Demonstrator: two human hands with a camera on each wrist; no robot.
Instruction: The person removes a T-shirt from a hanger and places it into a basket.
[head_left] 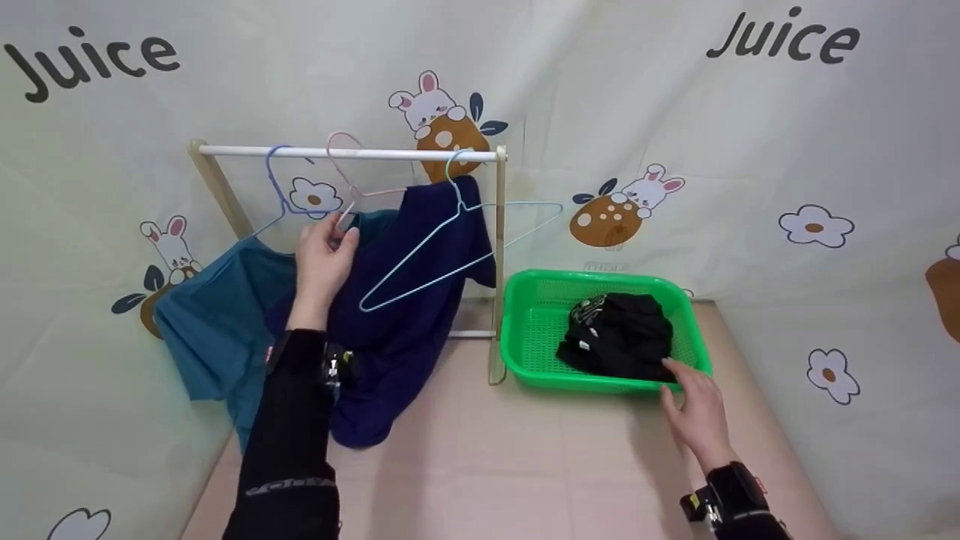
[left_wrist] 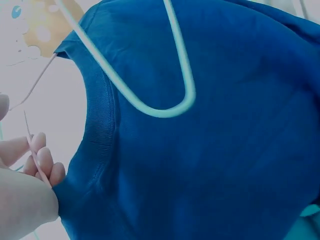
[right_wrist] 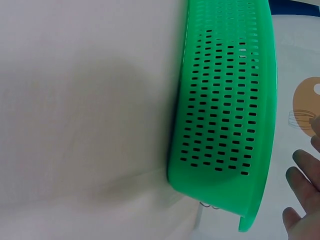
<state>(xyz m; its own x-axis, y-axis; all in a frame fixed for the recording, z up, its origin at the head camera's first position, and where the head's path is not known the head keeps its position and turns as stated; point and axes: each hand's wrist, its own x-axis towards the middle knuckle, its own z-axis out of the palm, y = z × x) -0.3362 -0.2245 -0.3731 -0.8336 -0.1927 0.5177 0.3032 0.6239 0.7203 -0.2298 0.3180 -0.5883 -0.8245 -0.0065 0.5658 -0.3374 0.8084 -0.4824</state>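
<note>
Pink hanger (head_left: 355, 194), pinched by the left hand (head_left: 325, 261), should be steady so the dark blue shirt (head_left: 397, 352) won't slip, with the loose-fingered right hand (head_left: 697, 407) by the near-right corner of the basket (head_left: 570, 382).

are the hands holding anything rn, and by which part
The left hand holds the pink hanger by one sloping shoulder; the right hand holds nothing.

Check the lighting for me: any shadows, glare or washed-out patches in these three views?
Head view: soft light, though folds in the black garment are hard to make out; left wrist view: the backdrop behind the left hand looks washed out, and the navy shirt reads brighter than in the head view; right wrist view: a soft shadow lies on the pale surface beside the green basket.
</note>
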